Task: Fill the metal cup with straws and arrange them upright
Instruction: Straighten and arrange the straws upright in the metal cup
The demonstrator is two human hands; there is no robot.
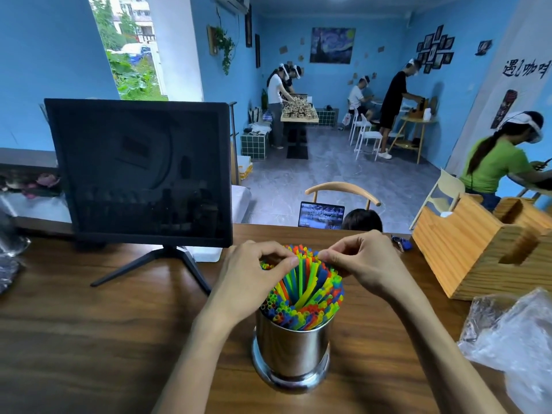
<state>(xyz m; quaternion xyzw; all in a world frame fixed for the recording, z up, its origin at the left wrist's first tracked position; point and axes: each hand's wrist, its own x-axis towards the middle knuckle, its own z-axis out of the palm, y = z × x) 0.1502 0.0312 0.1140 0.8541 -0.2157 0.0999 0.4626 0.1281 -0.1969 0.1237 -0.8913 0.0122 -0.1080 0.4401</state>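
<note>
Left hand (pixel 257 273): fingers curled, tips pinching at the top ends of the straws (pixel 304 291) on the left side of the bundle. Right hand (pixel 367 264): same posture, fingers curled in, pinching straw tops on the right side. Fingertips of the two hands sit close together over the far edge of the bundle; cannot tell exactly which straws each one grips.

Straws: multicolour (green, yellow, blue, orange, red), packed into the metal cup (pixel 294 351). They stand roughly upright, fanned outward, with a hollow in the middle of the bundle. Open ends face the camera.

Metal cup: shiny cylinder with a wider flared base, standing upright on the wooden table (pixel 89 339), near the front edge, between the two forearms.

Around it:
- dark monitor (pixel 140 171) on a tripod stand, back left of the cup, screen off
- wooden box (pixel 478 249) with slots, right rear of the table
- crumpled clear plastic bag (pixel 513 333) at the right edge, just in front of the box
- small blue item (pixel 403 243) on the table behind the right hand, too small to identify

Beyond the table: blue-walled room, wooden chair (pixel 343 191), several people at other tables.
</note>
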